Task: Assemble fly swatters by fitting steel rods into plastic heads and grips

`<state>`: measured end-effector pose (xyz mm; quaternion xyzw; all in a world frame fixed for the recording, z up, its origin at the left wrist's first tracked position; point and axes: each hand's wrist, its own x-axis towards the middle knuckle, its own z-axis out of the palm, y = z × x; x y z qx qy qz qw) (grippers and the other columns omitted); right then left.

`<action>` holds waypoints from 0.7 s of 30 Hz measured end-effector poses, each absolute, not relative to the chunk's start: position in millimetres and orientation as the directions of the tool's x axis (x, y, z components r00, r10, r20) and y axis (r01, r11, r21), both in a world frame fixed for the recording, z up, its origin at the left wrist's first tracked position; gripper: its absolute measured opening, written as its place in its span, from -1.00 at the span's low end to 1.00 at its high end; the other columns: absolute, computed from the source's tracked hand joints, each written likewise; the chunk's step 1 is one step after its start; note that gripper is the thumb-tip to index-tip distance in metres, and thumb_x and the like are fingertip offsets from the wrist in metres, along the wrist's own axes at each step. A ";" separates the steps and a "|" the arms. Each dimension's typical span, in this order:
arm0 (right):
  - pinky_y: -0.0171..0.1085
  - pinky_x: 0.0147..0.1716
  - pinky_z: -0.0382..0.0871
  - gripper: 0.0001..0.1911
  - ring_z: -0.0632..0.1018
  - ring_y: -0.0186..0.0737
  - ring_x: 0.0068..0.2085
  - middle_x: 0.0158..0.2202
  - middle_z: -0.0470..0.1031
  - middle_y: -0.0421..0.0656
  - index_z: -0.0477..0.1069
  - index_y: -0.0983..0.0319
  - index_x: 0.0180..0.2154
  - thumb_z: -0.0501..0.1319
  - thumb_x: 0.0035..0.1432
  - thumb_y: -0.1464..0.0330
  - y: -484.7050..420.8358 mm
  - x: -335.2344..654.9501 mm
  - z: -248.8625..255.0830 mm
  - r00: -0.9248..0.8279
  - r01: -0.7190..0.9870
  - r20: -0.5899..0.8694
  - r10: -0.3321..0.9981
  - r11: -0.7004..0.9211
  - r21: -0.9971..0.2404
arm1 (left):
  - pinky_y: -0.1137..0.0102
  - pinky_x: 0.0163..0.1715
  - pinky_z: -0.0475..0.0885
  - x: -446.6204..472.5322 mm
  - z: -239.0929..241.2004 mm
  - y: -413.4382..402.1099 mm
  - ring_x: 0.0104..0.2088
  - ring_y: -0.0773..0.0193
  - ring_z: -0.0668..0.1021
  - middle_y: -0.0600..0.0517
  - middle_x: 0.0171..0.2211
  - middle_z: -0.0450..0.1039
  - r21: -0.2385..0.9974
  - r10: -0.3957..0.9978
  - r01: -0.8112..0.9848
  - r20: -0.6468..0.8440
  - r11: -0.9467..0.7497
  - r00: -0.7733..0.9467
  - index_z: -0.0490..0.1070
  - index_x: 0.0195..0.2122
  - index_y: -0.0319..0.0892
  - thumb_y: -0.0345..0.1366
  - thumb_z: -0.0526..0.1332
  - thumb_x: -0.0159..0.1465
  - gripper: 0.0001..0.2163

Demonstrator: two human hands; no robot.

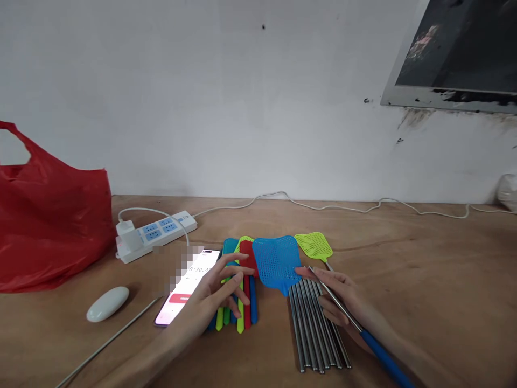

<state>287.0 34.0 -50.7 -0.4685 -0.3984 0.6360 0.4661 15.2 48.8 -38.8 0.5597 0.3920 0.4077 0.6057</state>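
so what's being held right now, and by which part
The right hand holds a metal rod by its bare shaft, above its blue grip. The left hand rests open on the coloured grips, gripping nothing.

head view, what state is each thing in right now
phone, lying flat, screen lit
power strip, white charger plugged in
red bag, standing, handle up
steel rods, loose, lying side by side
coloured grips, loose, bunched together
blue swatter head, lying flat
left hand, open, fingers spread on the coloured grips
right hand, closed round the blue-handled rod
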 end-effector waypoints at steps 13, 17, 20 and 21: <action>-0.50 -0.83 -0.07 -0.62 0.07 -0.69 -0.78 -0.07 0.62 0.02 0.64 0.24 -0.20 0.31 0.11 0.08 33.7 286.0 -49.0 -0.160 -0.253 -0.231 0.960 -0.266 -0.930 | 0.24 0.07 0.38 6.3 -38.4 53.0 0.04 0.02 0.52 -0.02 -0.10 0.58 0.998 0.938 0.059 0.003 -0.025 0.347 0.52 0.09 -0.02 -0.04 0.32 0.25 -0.59; -0.52 -0.81 -0.14 -0.64 0.05 -0.71 -0.76 -0.02 0.60 0.04 0.64 0.24 -0.22 0.32 0.10 0.10 34.0 287.5 -45.8 -0.153 -0.297 -0.215 0.965 -0.252 -0.921 | 0.23 0.08 0.37 3.6 -40.3 58.4 0.04 0.01 0.52 -0.02 -0.15 0.60 0.999 0.968 0.035 0.011 -0.020 0.252 0.51 0.11 -0.07 -0.05 0.36 0.21 -0.54; -0.51 -0.79 -0.10 -0.65 0.06 -0.70 -0.75 -0.01 0.60 0.05 0.64 0.24 -0.22 0.30 0.14 0.10 31.6 287.7 -44.4 -0.149 -0.299 -0.234 0.961 -0.269 -0.916 | 0.24 0.11 0.35 1.9 -40.6 59.8 0.09 0.01 0.50 -0.02 -0.11 0.59 0.999 0.982 0.038 -0.003 -0.004 0.188 0.49 0.12 -0.06 -0.05 0.37 0.21 -0.53; -0.51 -0.78 -0.09 -0.65 0.07 -0.70 -0.75 -0.01 0.60 0.04 0.64 0.24 -0.22 0.30 0.14 0.11 30.7 287.7 -44.0 -0.148 -0.294 -0.240 0.960 -0.274 -0.916 | 0.24 0.10 0.36 1.3 -40.7 60.0 0.09 0.01 0.50 -0.02 -0.11 0.59 0.998 0.985 0.057 -0.003 -0.007 0.170 0.48 0.13 -0.06 -0.05 0.37 0.20 -0.52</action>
